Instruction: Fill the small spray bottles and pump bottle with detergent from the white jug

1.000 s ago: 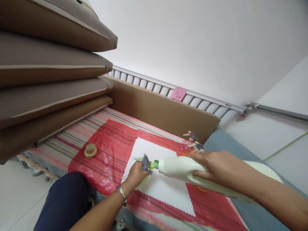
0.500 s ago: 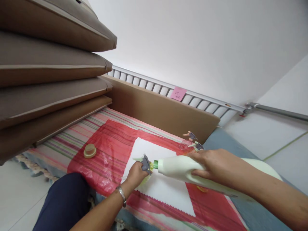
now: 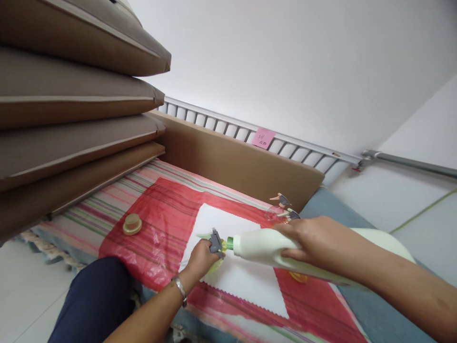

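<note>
My left hand (image 3: pixel 200 257) is closed round what looks like a small trigger spray bottle (image 3: pixel 215 243), with a grey head, a pale green tip and a see-through yellow-green body. My right hand (image 3: pixel 314 238) grips a large pale green bottle (image 3: pixel 260 245) from above, its fingers wrapped over the side. This bottle lies tilted nearly level, and its green mouth (image 3: pixel 230 243) meets the yellow part beside my left fingers. Whether liquid flows there I cannot tell. Both hands are over a white sheet with zigzag edges (image 3: pixel 250 286).
The sheet lies on red see-through plastic (image 3: pixel 167 200) over a striped cloth (image 3: pixel 117 193). A round beige lid (image 3: pixel 132 224) is at left. More small grey-headed pieces (image 3: pixel 283 200) lie behind my right hand, with a yellow-orange piece (image 3: pixel 298 277) below it. Stacked brown cushions (image 3: pixel 78 112) stand at left.
The view has shifted very slightly. Both hands keep their grips, and the large bottle's mouth stays against the small yellow part.
</note>
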{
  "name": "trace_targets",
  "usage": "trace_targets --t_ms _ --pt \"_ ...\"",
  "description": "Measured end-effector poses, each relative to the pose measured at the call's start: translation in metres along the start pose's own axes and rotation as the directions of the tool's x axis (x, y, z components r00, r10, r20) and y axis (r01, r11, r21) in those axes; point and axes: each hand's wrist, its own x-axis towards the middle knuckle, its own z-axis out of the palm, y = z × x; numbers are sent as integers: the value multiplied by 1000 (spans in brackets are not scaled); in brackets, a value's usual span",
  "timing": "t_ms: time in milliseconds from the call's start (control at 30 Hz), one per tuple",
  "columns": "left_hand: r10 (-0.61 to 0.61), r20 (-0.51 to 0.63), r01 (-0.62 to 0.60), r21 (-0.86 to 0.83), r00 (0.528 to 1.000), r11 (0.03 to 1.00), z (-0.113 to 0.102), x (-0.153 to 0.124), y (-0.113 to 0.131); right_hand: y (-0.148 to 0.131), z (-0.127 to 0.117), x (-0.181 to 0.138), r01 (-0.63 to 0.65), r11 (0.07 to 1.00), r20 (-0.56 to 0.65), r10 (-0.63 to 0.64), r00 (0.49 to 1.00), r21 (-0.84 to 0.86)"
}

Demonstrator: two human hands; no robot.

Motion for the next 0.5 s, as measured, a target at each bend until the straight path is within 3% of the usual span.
trace_targets --t_ms 167,500 --pt "-4 6 4 -3 1000 1000 -2 -2 3 -7 -8 2 9 999 107 -5 994 -37" --pt "-7 6 7 -10 1000 1000 -1 -1 2 -10 -10 4 4 997 85 2 996 -78"
